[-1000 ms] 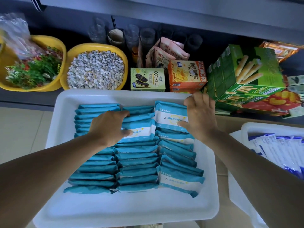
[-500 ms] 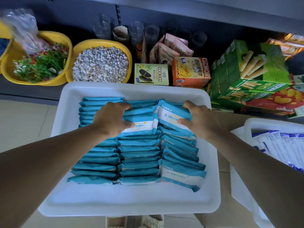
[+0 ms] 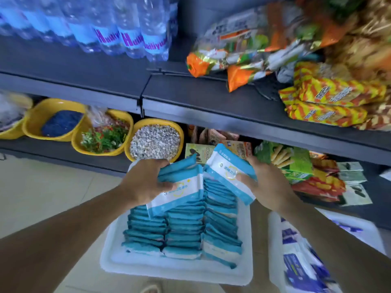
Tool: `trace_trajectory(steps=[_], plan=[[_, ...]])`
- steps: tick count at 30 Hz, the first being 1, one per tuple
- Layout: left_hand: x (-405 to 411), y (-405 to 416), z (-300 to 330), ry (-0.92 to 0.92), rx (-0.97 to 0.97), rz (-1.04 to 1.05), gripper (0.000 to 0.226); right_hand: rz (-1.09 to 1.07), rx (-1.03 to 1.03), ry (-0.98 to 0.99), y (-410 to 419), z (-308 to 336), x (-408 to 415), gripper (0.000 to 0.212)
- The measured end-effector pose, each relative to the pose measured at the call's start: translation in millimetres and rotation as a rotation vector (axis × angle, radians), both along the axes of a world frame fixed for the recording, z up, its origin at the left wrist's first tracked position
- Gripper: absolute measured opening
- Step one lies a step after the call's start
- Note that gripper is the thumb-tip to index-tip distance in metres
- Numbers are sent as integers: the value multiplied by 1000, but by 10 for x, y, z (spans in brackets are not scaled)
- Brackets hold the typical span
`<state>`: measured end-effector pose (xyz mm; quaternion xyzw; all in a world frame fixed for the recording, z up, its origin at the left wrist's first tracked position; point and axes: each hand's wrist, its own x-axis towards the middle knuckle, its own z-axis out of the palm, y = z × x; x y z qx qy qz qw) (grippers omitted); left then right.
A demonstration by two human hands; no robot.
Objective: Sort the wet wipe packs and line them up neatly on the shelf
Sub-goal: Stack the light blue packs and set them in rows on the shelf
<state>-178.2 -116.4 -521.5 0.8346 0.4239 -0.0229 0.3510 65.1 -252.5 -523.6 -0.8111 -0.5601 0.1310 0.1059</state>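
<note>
Teal-and-white wet wipe packs [image 3: 184, 231] stand in three rows inside a white tray [image 3: 175, 269] on the floor. My left hand [image 3: 146, 180] grips a bunch of these packs [image 3: 179, 182], lifted above the tray. My right hand [image 3: 266, 185] grips another bunch of packs [image 3: 228, 172], tilted, its thumb on the white label. A dark grey shelf board [image 3: 211, 98] runs above, partly bare between the bottles and the snack bags.
Water bottles [image 3: 110, 24] stand at the upper shelf's left, snack bags [image 3: 243, 51] and striped packets [image 3: 330, 102] at its right. On the lower shelf sit yellow bowls [image 3: 155, 140] and snack boxes [image 3: 283, 163]. A second white tray [image 3: 296, 261] holds blue-white packs at right.
Both hands closed on bunches of packs and lifted them out of the tray. My view tilted upward, bringing the upper shelf with bottles and snack bags into sight.
</note>
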Motion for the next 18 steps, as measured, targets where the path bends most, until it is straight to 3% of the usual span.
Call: trace_trajectory(steps=[10, 15, 18], plan=[[-248, 234, 2315, -103, 243, -45, 34, 1, 158, -174, 41, 2483, -164, 35], [-353, 318, 3384, -162, 344, -117, 25, -27, 316, -210, 7, 3568, -322, 45], [-368, 345, 3951, -210, 435, -162, 27, -24, 382, -260, -30, 4126, -403, 41]])
